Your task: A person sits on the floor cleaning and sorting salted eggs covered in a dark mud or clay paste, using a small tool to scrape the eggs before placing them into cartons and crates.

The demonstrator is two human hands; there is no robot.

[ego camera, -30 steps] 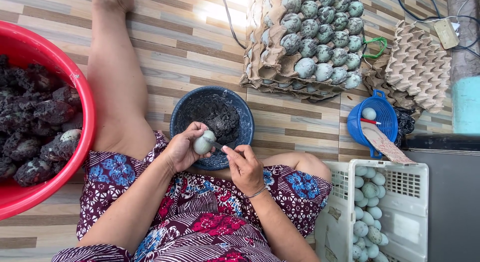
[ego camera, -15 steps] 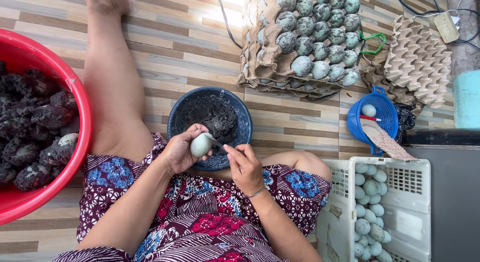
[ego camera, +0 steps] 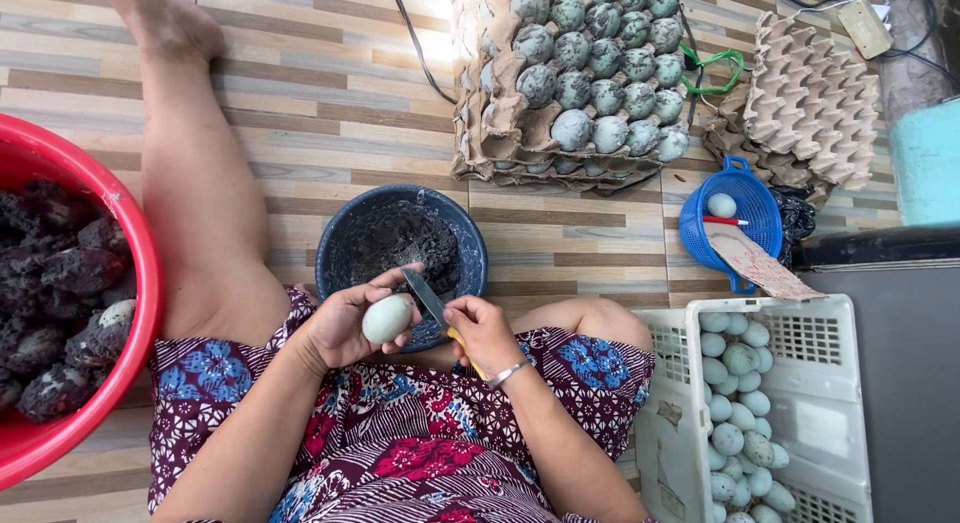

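Fingers [ego camera: 345, 313] of the left hand [ego camera: 335, 333] cup a pale egg [ego camera: 387, 318] at six o'clock of the blue bowl [ego camera: 345, 233]; the right hand [ego camera: 485, 333] grips a knife [ego camera: 428, 298], scraping. Next likely: rotate the egg.

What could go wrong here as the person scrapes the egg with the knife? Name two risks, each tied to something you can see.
The knife blade rests against the pale egg, close to the left hand fingers, so a slip might cut them. Scraping pressure from the right hand could crack the shell over the dark bowl.
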